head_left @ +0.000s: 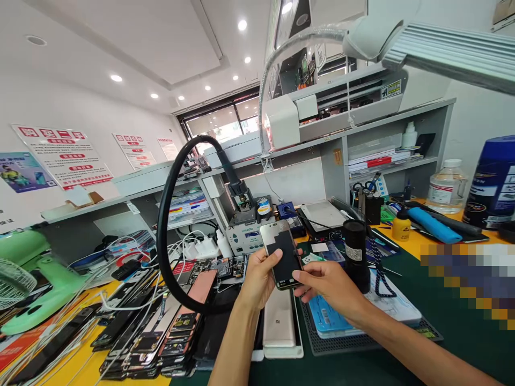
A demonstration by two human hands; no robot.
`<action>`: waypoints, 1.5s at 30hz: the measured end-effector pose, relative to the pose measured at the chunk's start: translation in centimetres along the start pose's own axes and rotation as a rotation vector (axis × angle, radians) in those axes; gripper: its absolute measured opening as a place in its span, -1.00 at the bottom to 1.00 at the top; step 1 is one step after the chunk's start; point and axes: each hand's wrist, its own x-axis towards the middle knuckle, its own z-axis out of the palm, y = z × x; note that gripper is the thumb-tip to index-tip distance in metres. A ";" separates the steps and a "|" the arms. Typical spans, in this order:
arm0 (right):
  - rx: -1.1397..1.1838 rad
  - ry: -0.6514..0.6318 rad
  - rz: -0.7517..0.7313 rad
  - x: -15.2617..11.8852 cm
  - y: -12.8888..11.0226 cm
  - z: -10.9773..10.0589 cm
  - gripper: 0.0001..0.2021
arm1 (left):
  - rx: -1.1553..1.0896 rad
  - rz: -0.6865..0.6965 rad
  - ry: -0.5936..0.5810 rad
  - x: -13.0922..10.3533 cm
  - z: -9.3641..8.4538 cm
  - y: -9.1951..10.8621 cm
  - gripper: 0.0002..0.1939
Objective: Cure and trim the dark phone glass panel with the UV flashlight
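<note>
A phone screen panel (286, 252), with a black patch on a silvery back, is held up over the bench. My left hand (259, 273) is closed around its left edge, the thumb lying across the face. At its lower right corner my right hand (322, 281) pinches the edge between thumb and fingers. Below the hands lies a gold phone back (278, 324) with a small "MI" logo, resting on a white-edged piece. Whether any small part sits in the right fingertips is hidden.
Stacked phone parts (181, 332) fill the left, beside a thick black hose (163, 230) arching to a soldering station (243, 238). On the right are a black cylinder (354, 252), a blue box (328, 316) on a dark mat (317, 346), and a yellow bottle (401, 227).
</note>
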 end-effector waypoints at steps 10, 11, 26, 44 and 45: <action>0.032 -0.023 -0.005 -0.2 0.0 -0.2 -0.47 | 0.036 0.070 0.142 0.5 -0.6 0.2 -0.67; 0.036 -0.024 -0.008 -0.3 0.0 -0.2 -0.47 | 0.039 0.075 0.144 0.5 -0.6 0.2 -0.67; 0.058 -0.018 0.002 -0.1 0.5 -0.2 -0.48 | 0.070 0.110 0.113 0.5 -0.6 0.2 -0.64; 0.049 -0.043 -0.021 -0.4 -0.1 -0.1 -0.48 | 0.089 0.104 0.094 0.3 -0.5 0.3 -0.64; 0.045 -0.053 -0.029 -0.4 -0.2 -0.1 -0.48 | 0.089 0.101 0.096 0.3 -0.5 0.3 -0.64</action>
